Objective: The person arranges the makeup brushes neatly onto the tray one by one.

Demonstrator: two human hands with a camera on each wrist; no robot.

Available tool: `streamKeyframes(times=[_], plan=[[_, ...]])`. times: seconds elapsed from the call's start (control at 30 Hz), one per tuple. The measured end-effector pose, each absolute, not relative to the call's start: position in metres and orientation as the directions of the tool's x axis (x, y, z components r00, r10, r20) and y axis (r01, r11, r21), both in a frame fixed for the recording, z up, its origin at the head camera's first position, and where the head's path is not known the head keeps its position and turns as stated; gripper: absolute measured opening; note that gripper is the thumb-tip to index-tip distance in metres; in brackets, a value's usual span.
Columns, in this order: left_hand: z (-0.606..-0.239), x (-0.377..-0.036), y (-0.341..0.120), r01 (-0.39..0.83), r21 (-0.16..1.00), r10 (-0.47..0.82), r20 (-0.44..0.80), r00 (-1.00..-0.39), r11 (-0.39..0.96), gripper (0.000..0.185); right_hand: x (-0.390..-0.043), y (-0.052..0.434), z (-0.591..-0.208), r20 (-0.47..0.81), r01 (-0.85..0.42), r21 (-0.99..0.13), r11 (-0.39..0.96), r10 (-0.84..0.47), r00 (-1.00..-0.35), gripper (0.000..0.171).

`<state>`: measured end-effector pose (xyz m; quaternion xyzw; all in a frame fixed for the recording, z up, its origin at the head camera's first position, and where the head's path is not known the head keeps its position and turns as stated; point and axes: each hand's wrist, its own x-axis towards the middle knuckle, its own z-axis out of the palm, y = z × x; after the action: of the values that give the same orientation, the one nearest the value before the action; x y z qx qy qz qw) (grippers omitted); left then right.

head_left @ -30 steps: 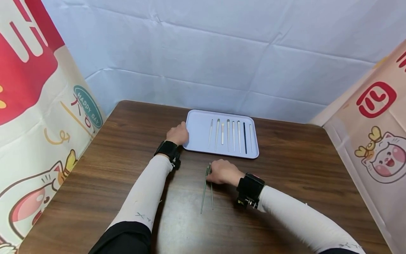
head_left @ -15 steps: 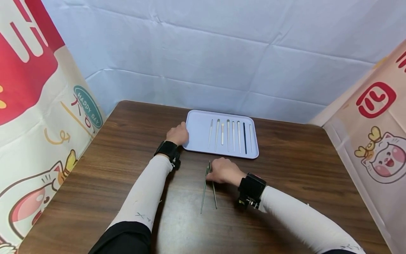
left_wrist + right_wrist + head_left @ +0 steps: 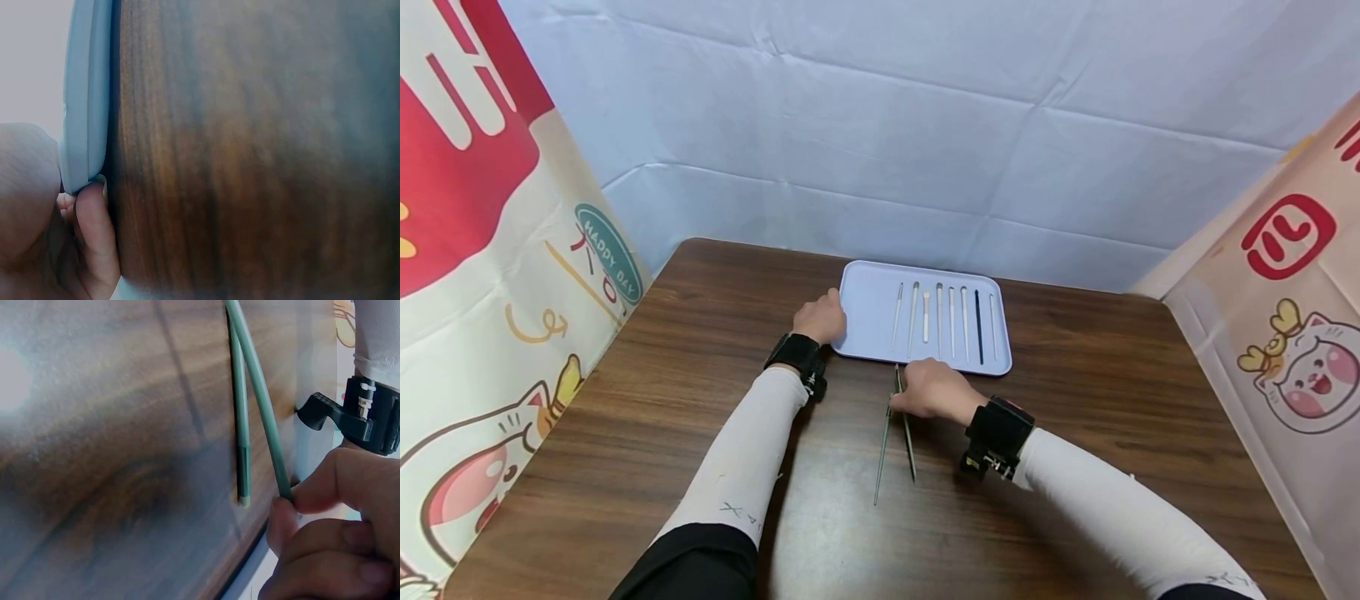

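My left hand (image 3: 820, 317) grips the left edge of a pale lavender tray (image 3: 867, 304). In the left wrist view, a fingertip (image 3: 95, 206) presses beneath the tray's corner (image 3: 84, 125). Between thumb and finger, my right hand (image 3: 936, 390) pinches a slender green brush-like stick (image 3: 265, 412) near one end; its far end points toward the near side of the table. Beside it on the wood lies a similar green brush (image 3: 241, 419) with a darker band and a pale tip. Several slim brushes lie side by side in the tray, mostly pale, one dark blue (image 3: 979, 327).
The brown wooden table (image 3: 715, 400) reaches back to a white cloth wall (image 3: 880, 125). Printed cartoon curtains stand at the left (image 3: 497, 333) and right (image 3: 1285, 333). The tray sits close to the table's back edge.
My right hand has moved slightly away from me, toward the tray, with the green stick. That stick's near end has swung right, apart from the other. The left hand and tray stay put.
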<state>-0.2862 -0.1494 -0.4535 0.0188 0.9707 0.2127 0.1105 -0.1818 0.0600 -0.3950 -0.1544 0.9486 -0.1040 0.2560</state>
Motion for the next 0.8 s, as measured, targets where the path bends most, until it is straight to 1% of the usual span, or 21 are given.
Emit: streamKeyframes(times=[0.13, 0.37, 0.5, 0.8], plan=[[-0.453, -0.287, -0.149, -0.019, 0.42, 0.079, -0.214, -0.974, 0.908, 0.032, -0.186, 0.059, -0.391, -0.46, -0.237, -0.281, 0.93, -0.347, -0.817, 0.043], [-0.456, -0.289, -0.15, -0.014, 0.411, 0.078, -0.208, -0.975, 0.912, 0.032, -0.192, 0.058, -0.388, -0.451, -0.245, -0.298, 0.923, -0.362, -0.816, 0.05], [-0.456, -0.289, -0.15, -0.004, 0.413, 0.085, -0.197, -0.977, 0.911, 0.033, -0.196, 0.058, -0.387, -0.441, -0.261, -0.307, 0.915, -0.38, -0.813, 0.051], [-0.457, -0.289, -0.15, -0.008, 0.412, 0.079, -0.194, -0.978, 0.911, 0.032, -0.207, 0.055, -0.384, -0.428, -0.256, -0.32, 0.912, -0.38, -0.82, 0.046]])
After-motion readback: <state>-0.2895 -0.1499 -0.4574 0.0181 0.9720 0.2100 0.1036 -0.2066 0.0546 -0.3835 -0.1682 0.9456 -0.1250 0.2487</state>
